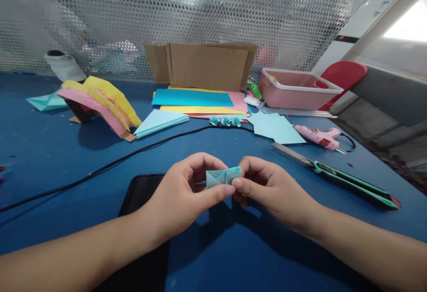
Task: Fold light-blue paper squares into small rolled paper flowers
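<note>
A small folded piece of light blue paper (pixel 218 176) is held above the table between my two hands. My left hand (pixel 191 185) pinches it from the left, thumb along its lower edge and fingers behind. On the other side, my right hand (pixel 262 181) grips the right end between thumb and fingers. The two thumb tips nearly meet in front of the paper. Below my left wrist lies a black phone-like slab (pixel 142 194), partly covered by my arm. Beyond my hands sit several small light blue paper roses (pixel 226 121) in a row.
A utility knife (pixel 353 183) with its blade out lies at the right, near a pink glue gun (pixel 318 136). Light blue sheets (pixel 276 126), a pink bin (pixel 296 90) and cardboard (pixel 210 65) stand farther back. A black cable (pixel 133 153) crosses the table; a yellow-pink paper arch (pixel 100 103) is left.
</note>
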Motion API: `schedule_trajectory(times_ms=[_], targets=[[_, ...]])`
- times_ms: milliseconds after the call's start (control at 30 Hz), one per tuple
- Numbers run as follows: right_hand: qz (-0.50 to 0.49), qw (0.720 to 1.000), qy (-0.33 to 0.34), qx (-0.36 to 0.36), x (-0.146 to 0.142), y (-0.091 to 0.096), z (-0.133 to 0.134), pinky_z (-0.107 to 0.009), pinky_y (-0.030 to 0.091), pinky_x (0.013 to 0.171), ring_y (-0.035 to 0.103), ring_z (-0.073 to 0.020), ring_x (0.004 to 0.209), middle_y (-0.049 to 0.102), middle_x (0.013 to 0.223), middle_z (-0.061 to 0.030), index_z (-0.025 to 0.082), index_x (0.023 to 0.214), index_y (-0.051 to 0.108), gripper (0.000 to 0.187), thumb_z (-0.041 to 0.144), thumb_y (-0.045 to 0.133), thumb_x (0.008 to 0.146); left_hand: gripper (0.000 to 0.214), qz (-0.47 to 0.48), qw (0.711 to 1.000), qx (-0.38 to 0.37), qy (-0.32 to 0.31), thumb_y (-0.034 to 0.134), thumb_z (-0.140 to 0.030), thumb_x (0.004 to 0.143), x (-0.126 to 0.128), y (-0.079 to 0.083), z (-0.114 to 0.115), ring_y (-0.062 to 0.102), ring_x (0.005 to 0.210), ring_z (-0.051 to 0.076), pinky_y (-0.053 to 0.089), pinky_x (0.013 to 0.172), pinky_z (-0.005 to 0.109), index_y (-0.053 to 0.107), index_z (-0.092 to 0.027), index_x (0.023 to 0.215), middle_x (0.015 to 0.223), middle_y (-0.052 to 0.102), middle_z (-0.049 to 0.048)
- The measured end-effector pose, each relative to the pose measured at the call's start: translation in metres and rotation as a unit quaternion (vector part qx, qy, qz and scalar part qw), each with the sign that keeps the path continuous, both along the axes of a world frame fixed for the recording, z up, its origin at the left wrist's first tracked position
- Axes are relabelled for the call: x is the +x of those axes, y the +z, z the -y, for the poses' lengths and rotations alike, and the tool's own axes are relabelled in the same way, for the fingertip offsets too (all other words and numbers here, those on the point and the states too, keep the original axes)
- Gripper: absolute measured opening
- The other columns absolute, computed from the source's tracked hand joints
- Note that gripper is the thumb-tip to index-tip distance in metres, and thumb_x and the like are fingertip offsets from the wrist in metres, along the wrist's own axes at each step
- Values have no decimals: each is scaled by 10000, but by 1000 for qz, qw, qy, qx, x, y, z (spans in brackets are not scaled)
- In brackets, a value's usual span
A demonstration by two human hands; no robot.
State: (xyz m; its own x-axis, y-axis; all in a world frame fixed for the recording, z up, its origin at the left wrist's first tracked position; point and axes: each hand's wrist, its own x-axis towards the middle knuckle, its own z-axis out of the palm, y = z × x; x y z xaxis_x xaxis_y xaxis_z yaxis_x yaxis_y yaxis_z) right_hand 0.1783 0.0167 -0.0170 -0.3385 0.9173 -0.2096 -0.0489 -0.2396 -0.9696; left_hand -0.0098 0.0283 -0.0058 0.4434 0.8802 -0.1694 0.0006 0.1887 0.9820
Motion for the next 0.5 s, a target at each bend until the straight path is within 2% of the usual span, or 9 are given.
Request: schedule_trajectory(times_ms=[133, 333, 400, 500], targets=[[29, 999, 18, 16, -1, 2, 1, -234, 476, 561, 580, -97, 562, 592, 632, 34, 177, 765, 531, 357, 478, 722, 777, 191, -23, 999, 18, 29, 732, -239, 763, 1, 2, -1, 521, 598, 57, 415, 549, 157, 569, -198, 853, 693, 576, -74], [80, 996, 33, 38, 0, 3, 3, -218, 427, 515, 522, -86, 531, 568, 613, 34, 177, 718, 519, 308, 392, 733, 769, 206, -61, 997, 37, 29, 714, -219, 737, 1, 4, 1, 361, 486, 48, 306, 447, 166, 525, -202, 818, 608, 457, -99], [66, 997, 32, 27, 0, 3, 4, -224, 440, 522, 533, -93, 530, 572, 595, 36, 180, 701, 518, 315, 375, 761, 741, 225, -62, 997, 35, 22, 721, -241, 738, 1, 5, 1, 371, 483, 50, 313, 445, 171, 530, -208, 851, 623, 480, -95], [32, 999, 26, 12, 2, 2, 4, -232, 453, 537, 563, -104, 546, 588, 606, 26, 173, 685, 546, 293, 360, 766, 736, 235, -31, 999, 26, 10, 726, -269, 747, 2, 5, 1, 477, 554, 69, 388, 507, 177, 527, -208, 858, 688, 550, -69]])
